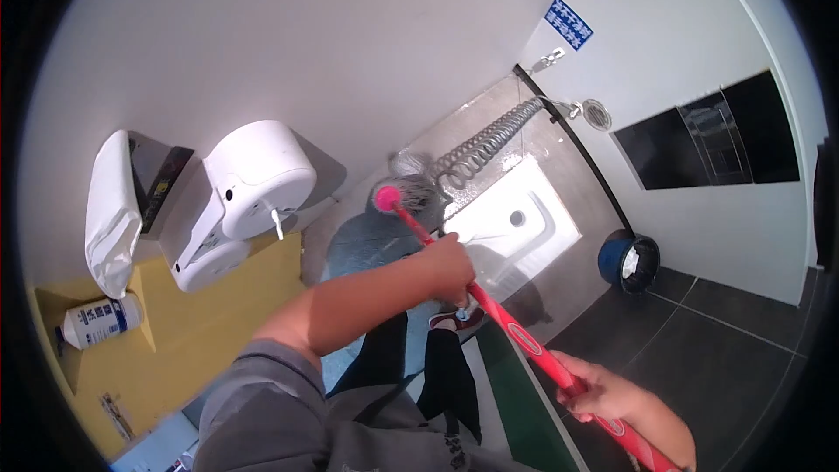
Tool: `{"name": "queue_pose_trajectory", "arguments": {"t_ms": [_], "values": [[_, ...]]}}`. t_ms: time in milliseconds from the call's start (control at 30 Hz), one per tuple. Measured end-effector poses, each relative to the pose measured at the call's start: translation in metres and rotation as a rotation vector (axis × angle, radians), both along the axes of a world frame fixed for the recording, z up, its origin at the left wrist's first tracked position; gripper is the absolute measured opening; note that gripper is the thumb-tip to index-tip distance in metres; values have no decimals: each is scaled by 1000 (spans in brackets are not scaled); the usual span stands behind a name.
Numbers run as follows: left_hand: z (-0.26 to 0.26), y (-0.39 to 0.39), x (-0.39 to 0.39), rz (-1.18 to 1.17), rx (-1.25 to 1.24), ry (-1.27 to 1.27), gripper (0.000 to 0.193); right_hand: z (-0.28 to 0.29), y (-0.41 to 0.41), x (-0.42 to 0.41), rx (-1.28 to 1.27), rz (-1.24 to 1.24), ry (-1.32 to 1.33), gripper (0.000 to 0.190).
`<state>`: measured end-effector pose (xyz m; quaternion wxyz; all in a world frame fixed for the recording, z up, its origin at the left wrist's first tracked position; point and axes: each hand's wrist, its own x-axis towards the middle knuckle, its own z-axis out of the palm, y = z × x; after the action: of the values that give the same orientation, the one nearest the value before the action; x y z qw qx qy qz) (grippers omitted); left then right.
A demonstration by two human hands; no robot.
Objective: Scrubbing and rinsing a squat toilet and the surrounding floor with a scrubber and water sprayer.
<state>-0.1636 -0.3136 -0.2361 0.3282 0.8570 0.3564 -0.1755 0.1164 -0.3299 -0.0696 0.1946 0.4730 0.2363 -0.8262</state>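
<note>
Both my hands grip the red handle of a mop, which runs slantwise from the lower right to the upper left. My left hand is wrapped around the shaft nearer the mop head, and my right hand holds it lower right, near the grip end. Past a round pink hub, the grey string mop head lies against the wet floor beside the wall. To its right a white squat toilet is set into the grey floor. A coiled metal hose stretches from near the mop head to a wall fitting.
A blue-and-black waste bin stands right of the toilet. White paper dispensers jut from the left wall above a yellow ledge, where a white bottle lies. The green partition edge is near my legs. Dark tiles cover the floor at right.
</note>
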Motion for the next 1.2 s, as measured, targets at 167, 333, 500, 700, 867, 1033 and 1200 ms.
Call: {"name": "queue_pose_trajectory", "arguments": {"t_ms": [167, 333, 500, 700, 867, 1033, 1200], "values": [[-11, -16, -19, -113, 7, 80, 35, -60, 4, -23, 51, 147, 230, 79], [-38, -17, -9, -236, 29, 130, 32, -189, -20, -46, 124, 30, 309, 67], [-54, -13, -9, -193, 33, 160, 30, -198, -15, -27, 65, -163, 265, 61], [-63, -5, -7, -177, 35, 196, 32, -156, 8, 43, 83, -317, 136, 63], [-65, 4, -14, -145, 34, 268, 35, -136, 8, 110, 73, -518, 2, 66], [-76, 15, -20, -69, 26, 363, 37, -111, 3, 150, 141, -616, -103, 73], [-73, 23, -7, -101, -24, 376, 39, -61, 5, 156, 325, -434, -284, 77]]}}
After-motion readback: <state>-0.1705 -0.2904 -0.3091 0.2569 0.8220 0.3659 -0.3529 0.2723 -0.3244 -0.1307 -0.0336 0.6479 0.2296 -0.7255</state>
